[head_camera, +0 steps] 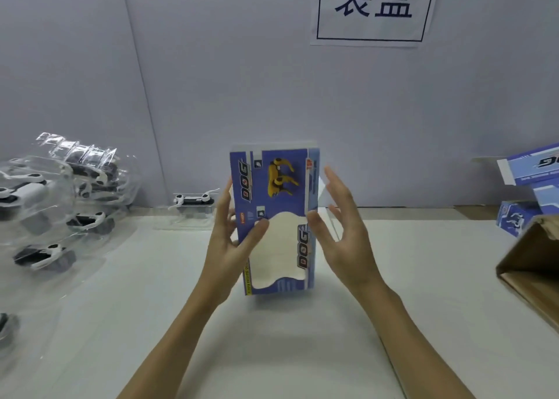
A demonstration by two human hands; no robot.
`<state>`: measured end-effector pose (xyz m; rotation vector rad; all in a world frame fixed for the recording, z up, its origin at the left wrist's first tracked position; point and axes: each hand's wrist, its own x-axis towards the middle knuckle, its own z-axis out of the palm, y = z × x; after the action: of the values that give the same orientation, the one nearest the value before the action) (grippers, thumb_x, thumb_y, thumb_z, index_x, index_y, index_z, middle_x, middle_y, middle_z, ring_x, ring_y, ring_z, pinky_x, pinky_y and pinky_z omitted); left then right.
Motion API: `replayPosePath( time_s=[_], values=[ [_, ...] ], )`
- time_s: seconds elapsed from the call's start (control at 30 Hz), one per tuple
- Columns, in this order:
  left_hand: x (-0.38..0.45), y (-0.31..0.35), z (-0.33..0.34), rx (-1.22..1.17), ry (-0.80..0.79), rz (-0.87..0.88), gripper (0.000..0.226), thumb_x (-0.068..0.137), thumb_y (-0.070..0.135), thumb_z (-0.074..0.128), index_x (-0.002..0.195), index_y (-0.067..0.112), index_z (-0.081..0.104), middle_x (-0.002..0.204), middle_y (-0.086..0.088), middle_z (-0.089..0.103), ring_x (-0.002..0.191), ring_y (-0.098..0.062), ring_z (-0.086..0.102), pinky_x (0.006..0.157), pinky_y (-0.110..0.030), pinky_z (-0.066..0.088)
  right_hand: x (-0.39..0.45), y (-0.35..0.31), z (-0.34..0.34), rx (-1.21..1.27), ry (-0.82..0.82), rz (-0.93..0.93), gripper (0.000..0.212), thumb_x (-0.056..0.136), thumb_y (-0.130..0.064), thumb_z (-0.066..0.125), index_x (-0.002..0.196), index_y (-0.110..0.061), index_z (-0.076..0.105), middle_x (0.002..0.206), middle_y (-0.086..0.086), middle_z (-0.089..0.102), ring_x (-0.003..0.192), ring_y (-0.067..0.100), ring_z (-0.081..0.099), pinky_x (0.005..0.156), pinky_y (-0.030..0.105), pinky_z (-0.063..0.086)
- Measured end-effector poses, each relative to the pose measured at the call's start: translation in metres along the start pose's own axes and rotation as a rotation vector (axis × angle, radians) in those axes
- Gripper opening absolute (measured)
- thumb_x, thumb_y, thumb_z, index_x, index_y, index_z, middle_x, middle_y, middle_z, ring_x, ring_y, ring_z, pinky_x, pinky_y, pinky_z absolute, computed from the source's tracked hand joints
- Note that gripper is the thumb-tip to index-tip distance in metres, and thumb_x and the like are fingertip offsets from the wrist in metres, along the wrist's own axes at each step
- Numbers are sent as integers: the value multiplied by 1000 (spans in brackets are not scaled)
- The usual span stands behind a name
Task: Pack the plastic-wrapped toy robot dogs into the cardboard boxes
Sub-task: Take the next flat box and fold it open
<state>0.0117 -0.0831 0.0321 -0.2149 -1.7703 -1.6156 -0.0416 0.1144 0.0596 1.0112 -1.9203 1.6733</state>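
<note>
A blue cardboard box (pixel 273 193) with a yellow robot dog picture and a see-through window stands upright above the white table (pixel 272 338), held between both hands. My left hand (pixel 233 241) grips its left edge, thumb pressed on the front near the window. My right hand (pixel 341 232) is at the right edge, thumb on the front, fingers spread and straight behind it. Plastic-wrapped toy robot dogs (pixel 60 199) in clear shells lie piled at the left. One more wrapped dog (pixel 193 205) sits by the wall behind my left hand.
More blue boxes (pixel 532 187) are stacked at the right edge. A brown cardboard carton (pixel 532 265) lies open in front of them. A grey wall with a paper sign (pixel 375 8) closes the back.
</note>
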Motion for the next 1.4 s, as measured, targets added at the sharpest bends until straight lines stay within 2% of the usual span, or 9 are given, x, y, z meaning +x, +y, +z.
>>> replayPosePath(
  time_s=[0.17,0.4,0.63,0.87,0.93,1.0,1.13,1.3,1.4],
  values=[
    [-6,4,7,-143,-62,-136,63,70,71,82,126,66,53,132,12,69,119,-22,70,85,-40,63,-7,4,24,125,-39,52,78,94,-49,62,162,-34,27,165,-9,35,147,19,43,92,7,49],
    [-7,7,0,-46,-251,-188,53,85,56,71,128,69,43,133,20,66,120,-9,68,88,-24,60,-8,8,25,128,59,149,49,84,-84,52,119,-49,60,135,-1,55,124,22,62,91,43,61],
    [-8,10,1,27,-194,-146,51,68,88,68,112,76,46,122,30,67,114,-4,69,81,-21,60,-9,2,24,197,64,193,35,98,-45,58,127,-26,62,129,7,59,120,27,64,94,60,56],
    [-9,20,29,-150,20,-190,41,93,61,58,114,27,52,112,0,76,96,-21,78,65,-27,61,-9,-2,24,344,67,336,39,99,-42,65,129,-18,55,128,14,67,112,31,71,85,49,63],
    [-9,19,29,-199,64,-199,20,105,38,59,119,29,49,118,-11,71,91,-24,77,65,-29,60,-8,-1,26,417,93,364,37,93,-38,66,123,-19,57,122,13,70,104,32,74,75,41,63],
    [-7,20,30,-209,113,-183,32,103,26,60,126,43,44,117,-16,65,86,-26,75,67,-35,61,-9,-1,29,494,121,385,39,86,-33,63,122,-24,54,119,4,72,100,27,75,68,32,62],
    [-12,18,34,-110,86,-111,26,98,47,54,123,46,51,119,-11,68,92,-27,76,72,-36,61,-13,-1,33,499,136,332,49,93,-38,59,138,-37,40,116,4,71,100,32,73,79,45,60],
    [-12,12,21,-31,48,-143,32,83,70,59,108,50,56,114,2,72,101,-27,75,76,-45,63,-11,1,31,484,113,317,35,94,-36,55,128,-28,55,120,15,69,99,28,75,65,29,61],
    [-14,16,17,17,-15,-132,46,81,67,64,121,48,52,135,10,62,116,-28,69,90,-53,60,-13,3,31,488,91,317,41,95,-40,56,135,-30,53,120,8,72,101,25,75,69,29,62]
  ],
)
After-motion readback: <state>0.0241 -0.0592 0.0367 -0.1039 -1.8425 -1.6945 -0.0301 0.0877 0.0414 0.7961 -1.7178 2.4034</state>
